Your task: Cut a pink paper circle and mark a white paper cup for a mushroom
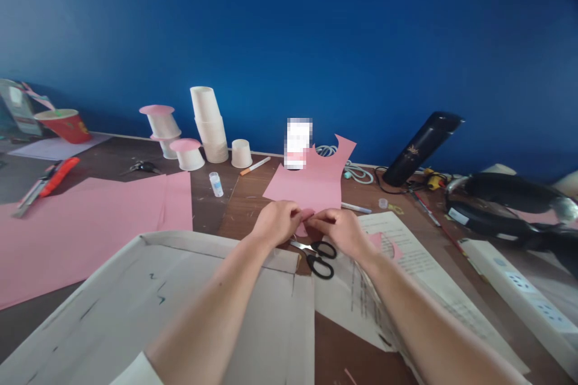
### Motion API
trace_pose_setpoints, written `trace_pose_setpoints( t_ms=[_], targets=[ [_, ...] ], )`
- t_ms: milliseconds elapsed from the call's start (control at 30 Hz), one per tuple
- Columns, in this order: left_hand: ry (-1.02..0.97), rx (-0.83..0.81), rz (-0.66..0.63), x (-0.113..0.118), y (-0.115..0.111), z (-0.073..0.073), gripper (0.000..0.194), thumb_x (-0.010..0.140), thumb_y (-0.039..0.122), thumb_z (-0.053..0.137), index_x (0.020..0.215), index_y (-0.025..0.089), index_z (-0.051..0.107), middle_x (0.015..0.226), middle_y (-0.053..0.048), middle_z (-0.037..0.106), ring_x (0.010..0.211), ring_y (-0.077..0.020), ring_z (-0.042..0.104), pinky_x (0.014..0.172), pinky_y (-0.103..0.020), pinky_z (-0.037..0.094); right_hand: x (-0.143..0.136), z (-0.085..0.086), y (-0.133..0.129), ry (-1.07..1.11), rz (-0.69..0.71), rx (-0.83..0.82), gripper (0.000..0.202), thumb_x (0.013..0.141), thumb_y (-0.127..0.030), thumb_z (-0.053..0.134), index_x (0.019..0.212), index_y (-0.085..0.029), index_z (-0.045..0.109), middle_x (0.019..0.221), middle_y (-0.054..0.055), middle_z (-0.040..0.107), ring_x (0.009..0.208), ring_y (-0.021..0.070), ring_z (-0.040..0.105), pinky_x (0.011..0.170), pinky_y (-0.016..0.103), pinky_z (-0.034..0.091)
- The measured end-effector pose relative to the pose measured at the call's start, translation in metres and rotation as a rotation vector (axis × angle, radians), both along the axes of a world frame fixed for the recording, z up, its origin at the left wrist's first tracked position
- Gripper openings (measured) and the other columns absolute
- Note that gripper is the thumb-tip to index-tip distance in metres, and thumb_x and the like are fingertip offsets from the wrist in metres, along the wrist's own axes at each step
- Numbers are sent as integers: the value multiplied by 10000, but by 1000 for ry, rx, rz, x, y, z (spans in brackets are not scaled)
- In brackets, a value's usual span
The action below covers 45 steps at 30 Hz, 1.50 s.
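A small rounded piece of pink paper [302, 229] is pinched between my two hands. My left hand [279, 220] grips its left side, fingers closed. On the other side, the fingertips of my right hand [339, 228] press on the same piece. Just below lie black-handled scissors [320, 260], their blades pointing left under the hands. Behind the hands rests a larger pink sheet [311, 180] with rounded cut-outs along its top edge. Pink scraps [383, 243] lie on printed paper [397, 274] beside my right forearm.
A white box lid [180, 301] fills the front left, beside pink sheets [103, 216] and a utility knife [45, 185]. Paper cups [210, 126], some topped with pink discs [186, 145], stand near the wall. A glue bottle [216, 184], black cylinder [419, 149] and power strip [519, 283] are also there.
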<state>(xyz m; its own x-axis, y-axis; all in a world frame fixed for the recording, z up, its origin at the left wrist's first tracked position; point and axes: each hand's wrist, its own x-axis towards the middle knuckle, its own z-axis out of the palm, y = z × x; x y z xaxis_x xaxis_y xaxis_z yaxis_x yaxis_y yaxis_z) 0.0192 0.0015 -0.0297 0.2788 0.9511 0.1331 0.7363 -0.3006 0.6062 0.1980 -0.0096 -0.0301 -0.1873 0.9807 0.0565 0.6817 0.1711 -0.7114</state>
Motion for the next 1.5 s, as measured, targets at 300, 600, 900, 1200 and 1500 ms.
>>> trace_pose_setpoints(
  t_ms=[300, 600, 900, 1200, 1500],
  targets=[
    [-68, -32, -7, -2, 2, -2, 473, 840, 570, 409, 611, 199, 591, 629, -12, 635, 594, -140, 534, 541, -249, 308, 4, -3, 4, 344, -13, -226, 283, 707, -453, 678, 750, -174, 658, 683, 23, 697, 621, 153, 618, 604, 257, 458],
    [-60, -28, -2, -2, 1, -2, 470, 839, 566, 415, 627, 200, 619, 645, -22, 646, 602, -147, 542, 541, -252, 309, -1, -17, 15, 344, -39, -236, 294, 683, -449, 696, 789, -190, 604, 670, 7, 677, 587, 157, 606, 568, 268, 448],
    [-5, -43, 12, -2, 6, -5, 201, 793, 248, 491, 683, 207, 654, 709, -30, 679, 677, -162, 577, 575, -249, 335, -8, 3, -11, -549, 94, 530, 139, 880, -287, 499, 817, -204, 589, 843, 28, 615, 715, 159, 535, 581, 280, 296],
    [-85, -71, 1, -5, 8, -9, 175, 782, 249, 510, 698, 204, 657, 696, -23, 675, 666, -154, 582, 587, -242, 365, -6, 1, 0, -856, 377, 907, 133, 878, -154, 489, 814, -170, 604, 745, 48, 576, 741, 195, 426, 666, 352, 236],
    [-111, -62, -10, -7, 9, -12, 182, 790, 265, 511, 749, 198, 676, 756, -50, 695, 724, -178, 612, 638, -256, 402, -13, 0, 5, -865, 452, 959, 191, 892, -123, 470, 777, -167, 616, 714, 46, 567, 707, 182, 399, 661, 357, 214]
  ],
)
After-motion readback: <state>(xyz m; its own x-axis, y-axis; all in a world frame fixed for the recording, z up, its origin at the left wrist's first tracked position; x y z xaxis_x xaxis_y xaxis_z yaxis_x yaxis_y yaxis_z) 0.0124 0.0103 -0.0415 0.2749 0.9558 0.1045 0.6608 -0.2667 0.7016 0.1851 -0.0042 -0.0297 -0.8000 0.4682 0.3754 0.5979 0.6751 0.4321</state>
